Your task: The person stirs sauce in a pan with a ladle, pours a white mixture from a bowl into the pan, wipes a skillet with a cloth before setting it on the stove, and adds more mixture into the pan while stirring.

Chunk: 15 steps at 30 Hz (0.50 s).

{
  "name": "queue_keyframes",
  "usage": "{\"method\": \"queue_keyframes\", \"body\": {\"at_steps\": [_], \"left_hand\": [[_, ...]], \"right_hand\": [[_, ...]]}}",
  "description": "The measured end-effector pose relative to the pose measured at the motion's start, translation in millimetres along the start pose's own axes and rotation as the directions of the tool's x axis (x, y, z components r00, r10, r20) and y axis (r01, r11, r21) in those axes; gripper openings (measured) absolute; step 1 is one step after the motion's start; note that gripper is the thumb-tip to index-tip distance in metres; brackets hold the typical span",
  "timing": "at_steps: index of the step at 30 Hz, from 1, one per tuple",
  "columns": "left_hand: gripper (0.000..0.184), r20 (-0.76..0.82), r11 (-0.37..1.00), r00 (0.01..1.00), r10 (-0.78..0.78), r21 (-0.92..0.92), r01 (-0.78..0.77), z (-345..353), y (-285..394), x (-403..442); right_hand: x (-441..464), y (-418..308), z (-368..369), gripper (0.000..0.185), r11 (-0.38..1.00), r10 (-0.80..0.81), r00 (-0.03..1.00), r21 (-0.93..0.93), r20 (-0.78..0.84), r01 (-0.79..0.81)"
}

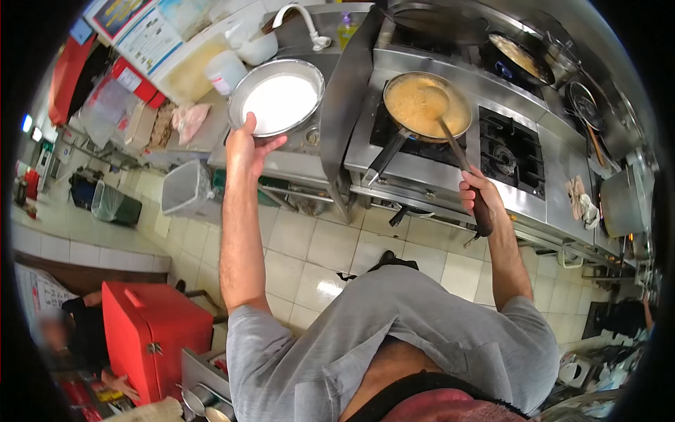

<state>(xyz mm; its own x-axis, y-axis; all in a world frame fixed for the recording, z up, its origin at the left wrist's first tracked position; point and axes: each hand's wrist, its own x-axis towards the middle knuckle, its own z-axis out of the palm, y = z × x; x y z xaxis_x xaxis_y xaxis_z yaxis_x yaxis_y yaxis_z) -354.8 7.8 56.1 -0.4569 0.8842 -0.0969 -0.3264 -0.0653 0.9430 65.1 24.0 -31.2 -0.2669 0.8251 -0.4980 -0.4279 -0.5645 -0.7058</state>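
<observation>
My left hand (249,145) grips the near rim of a round metal bowl (241,88) that holds a white substance (283,103). The bowl is over the sink counter, left of the stove; whether it rests on anything I cannot tell. In my right hand (482,194) is the dark handle of a ladle (457,148), fingers wrapped around it. The ladle's head lies in an orange-brown sauce (406,100) inside a frying pan (465,131). That pan sits on a burner of the stove, its black handle (391,153) pointing toward me.
A second pan (519,54) stands over a blue flame on the back burner. Right of the sauce pan is a burner grate (508,151). A metal partition (348,91) divides sink and stove. Cloths (581,200) lie on the right counter. A person (84,330) is by a red box (151,337).
</observation>
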Motion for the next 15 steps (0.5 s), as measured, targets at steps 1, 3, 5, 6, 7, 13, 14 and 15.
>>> {"method": "queue_keyframes", "body": {"at_steps": [1, 3, 5, 6, 7, 13, 14, 15], "left_hand": [[0.041, 0.032, 1.0, 0.999, -0.013, -0.012, 0.014, 10, 2, 11], [0.042, 0.081, 0.998, 0.995, -0.058, -0.012, 0.059, 27, 4, 36], [0.039, 0.12, 1.0, 0.993, -0.018, -0.013, 0.02, 46, 0, 55], [0.04, 0.145, 1.0, 0.989, -0.006, -0.005, 0.007, 54, 0, 62], [0.04, 0.159, 1.0, 0.987, -0.016, -0.002, 0.017, 62, 1, 68], [0.04, 0.247, 0.982, 0.961, -0.128, -0.105, 0.157, 71, -5, 120], [0.041, 0.247, 0.986, 0.963, -0.108, -0.1, 0.136, 66, -5, 127], [0.041, 0.259, 0.985, 0.959, -0.118, -0.094, 0.146, 59, -5, 134]], "right_hand": [[4, -1, 0, 0.069, 1.0, -0.013, 1.0, 0.016, -0.011, 0.013], [7, -3, 0, 0.07, 1.0, -0.001, 0.999, 0.027, 0.04, -0.001], [10, 0, 2, 0.073, 0.991, -0.065, 0.998, -0.121, -0.018, 0.062], [9, 0, 5, 0.075, 0.984, -0.07, 0.996, -0.167, -0.051, 0.061], [8, 1, 9, 0.077, 0.976, -0.075, 0.994, -0.211, -0.081, 0.056], [10, 27, 21, 0.078, 0.731, -0.223, 0.967, -0.678, -0.12, 0.084], [7, 29, 28, 0.076, 0.647, -0.266, 0.955, -0.759, -0.133, 0.074], [10, 35, 29, 0.076, 0.653, -0.268, 0.952, -0.754, -0.148, 0.067]]}}
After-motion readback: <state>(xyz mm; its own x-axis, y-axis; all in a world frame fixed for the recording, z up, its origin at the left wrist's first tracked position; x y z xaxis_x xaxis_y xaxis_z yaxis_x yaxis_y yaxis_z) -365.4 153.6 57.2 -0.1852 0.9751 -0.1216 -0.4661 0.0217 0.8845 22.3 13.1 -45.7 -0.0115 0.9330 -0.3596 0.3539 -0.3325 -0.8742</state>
